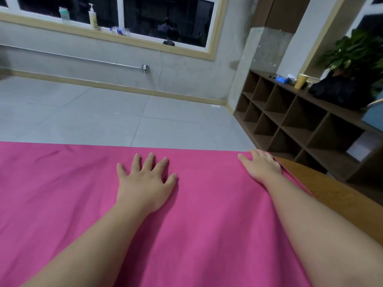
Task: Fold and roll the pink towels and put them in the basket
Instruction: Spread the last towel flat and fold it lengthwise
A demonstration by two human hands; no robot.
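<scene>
Head view — hands (pixel 145 183) flat on pink towel (pixel 62 204)

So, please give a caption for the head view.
Left hand and right hand press flat on the pink towel.

Towel (pixel 62 204): plain magenta-pink, no pattern. Table (pixel 331 195): orange-brown wood grain. Floor (pixel 103 117): pale grey tiles. Cubby shelf (pixel 290 125): dark brown. Cup (pixel 301 81): yellow. Plant (pixel 356 50): green leaves. Window frame (pixel 215 27): white, beige surround. Bag (pixel 335 92): black.
</scene>
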